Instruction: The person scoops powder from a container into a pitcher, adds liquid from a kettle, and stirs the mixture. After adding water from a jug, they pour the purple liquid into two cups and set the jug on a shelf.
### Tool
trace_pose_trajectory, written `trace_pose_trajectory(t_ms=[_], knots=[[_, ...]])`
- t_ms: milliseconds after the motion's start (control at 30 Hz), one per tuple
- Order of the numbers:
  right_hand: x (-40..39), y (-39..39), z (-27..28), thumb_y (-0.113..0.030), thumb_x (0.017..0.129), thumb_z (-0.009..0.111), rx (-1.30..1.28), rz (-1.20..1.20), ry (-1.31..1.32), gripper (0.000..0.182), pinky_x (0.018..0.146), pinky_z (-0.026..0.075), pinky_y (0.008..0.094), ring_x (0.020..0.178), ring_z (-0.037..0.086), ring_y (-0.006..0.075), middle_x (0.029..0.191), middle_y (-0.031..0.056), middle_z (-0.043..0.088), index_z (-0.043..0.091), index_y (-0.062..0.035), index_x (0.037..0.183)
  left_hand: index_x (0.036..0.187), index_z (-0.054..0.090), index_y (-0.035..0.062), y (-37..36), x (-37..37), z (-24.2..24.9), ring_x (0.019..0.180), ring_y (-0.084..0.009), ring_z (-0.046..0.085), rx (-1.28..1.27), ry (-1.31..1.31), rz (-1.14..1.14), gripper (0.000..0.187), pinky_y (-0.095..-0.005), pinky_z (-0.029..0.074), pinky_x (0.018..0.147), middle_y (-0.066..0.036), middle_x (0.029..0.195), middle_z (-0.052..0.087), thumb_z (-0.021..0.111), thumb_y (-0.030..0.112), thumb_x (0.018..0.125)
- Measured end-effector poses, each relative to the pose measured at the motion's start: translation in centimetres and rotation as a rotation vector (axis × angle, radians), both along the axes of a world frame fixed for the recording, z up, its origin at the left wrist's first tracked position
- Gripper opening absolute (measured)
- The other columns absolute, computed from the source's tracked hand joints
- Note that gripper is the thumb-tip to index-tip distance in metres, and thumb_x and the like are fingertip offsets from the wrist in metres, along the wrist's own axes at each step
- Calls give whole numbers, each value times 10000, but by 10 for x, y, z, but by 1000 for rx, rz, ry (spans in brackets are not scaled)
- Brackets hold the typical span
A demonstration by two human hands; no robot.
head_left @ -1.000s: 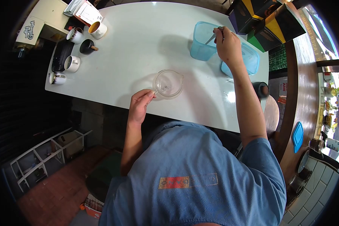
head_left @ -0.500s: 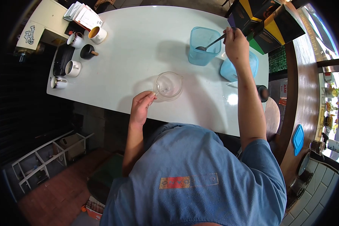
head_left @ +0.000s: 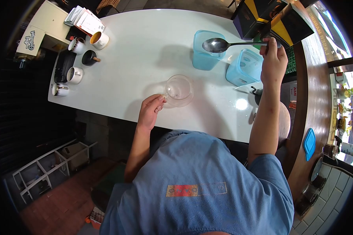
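Observation:
A long metal spoon point(head_left: 217, 45) is held level by the handle in my right hand point(head_left: 273, 64), its bowl overlapping the rim of a light-blue plastic container point(head_left: 206, 60) in this view. Close to that wrist stands a second light-blue container point(head_left: 239, 76), with a wet-looking inside. My left hand point(head_left: 151, 111) pinches the handle of a clear glass cup point(head_left: 179, 91) near the table's front edge. The cup stands upright, and a little something clear shows at its bottom.
White table point(head_left: 133, 47). Several mugs, including a white mug point(head_left: 75, 75), and a dark bowl point(head_left: 90, 58) line its left end. Black-and-yellow boxes point(head_left: 288, 27) stand at the back right. A blue lid point(head_left: 310, 144) lies on the wooden ledge point(head_left: 298, 129).
My right hand has moved right and slightly down, lifting the spoon from inside the container to above its rim, now level. The glass cup has shifted slightly right with my left hand.

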State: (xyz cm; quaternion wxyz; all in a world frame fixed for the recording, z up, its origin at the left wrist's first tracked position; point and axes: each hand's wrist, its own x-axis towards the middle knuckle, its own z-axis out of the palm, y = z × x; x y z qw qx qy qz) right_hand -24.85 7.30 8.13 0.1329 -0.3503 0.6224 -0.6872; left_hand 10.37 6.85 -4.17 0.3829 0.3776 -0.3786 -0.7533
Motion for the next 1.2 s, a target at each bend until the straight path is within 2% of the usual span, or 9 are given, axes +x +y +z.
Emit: trace_pose_trajectory(t_ms=[367,433,567,700,767,933,1000,1133,1200], knots=[[65,71,-35,-196,1009,399,-134,54,23,232,561,347,206,590,481,80,649,33,543,522,-2,973,847,616,-11,-8,-26,9,569,-53,349,20,26,-95,188,-237,302,589,29,640,461,553,154,911],[72,81,-58,-163,1007,380,-412,201,327,188,554,367,222,571,491,125,645,50,556,502,-21,983,845,620,-6,-7,-29,13,570,-55,349,34,-7,-63,181,-234,306,594,30,643,464,559,152,908],[71,98,-60,-206,999,402,-408,294,743,160,556,405,298,565,505,166,701,72,575,444,-55,1027,848,629,2,-7,-25,9,575,-54,353,-16,-25,-91,170,-234,313,599,22,662,502,562,147,905],[65,72,-51,-101,999,343,-498,67,477,130,589,400,249,580,512,151,711,94,564,439,-29,1049,848,640,6,-6,-17,2,606,-59,371,-39,-13,-84,148,-236,321,614,6,700,552,568,127,892],[56,56,-35,-72,992,378,-372,1,361,172,608,407,207,620,524,90,756,99,576,487,48,1052,851,643,7,-6,-11,-1,618,-62,379,-51,0,-92,140,-235,325,621,-1,715,571,570,121,888],[55,7,-29,-90,973,451,-253,-36,371,159,577,437,194,620,571,84,728,73,611,538,37,1015,870,653,6,-5,1,-6,638,-68,405,-90,-15,-95,135,-231,335,640,-21,743,604,577,117,880],[61,-5,-31,-111,945,502,-7,-53,409,153,567,462,208,616,620,92,709,78,647,555,25,990,872,654,6,-4,5,-7,640,-68,410,-89,-18,-82,136,-231,336,636,-22,741,606,576,117,881],[72,-21,-43,-128,916,525,84,-71,409,145,583,491,256,590,648,153,668,86,654,565,6,954,877,655,4,-3,9,-6,641,-65,418,-87,-43,-58,140,-225,333,617,-19,736,608,574,119,882],[74,-24,-46,-136,899,530,185,-30,426,153,590,487,303,592,642,230,700,117,649,566,11,918,876,654,5,-5,11,-6,639,-63,416,-93,-35,-56,139,-223,331,611,-17,738,608,572,118,882]])
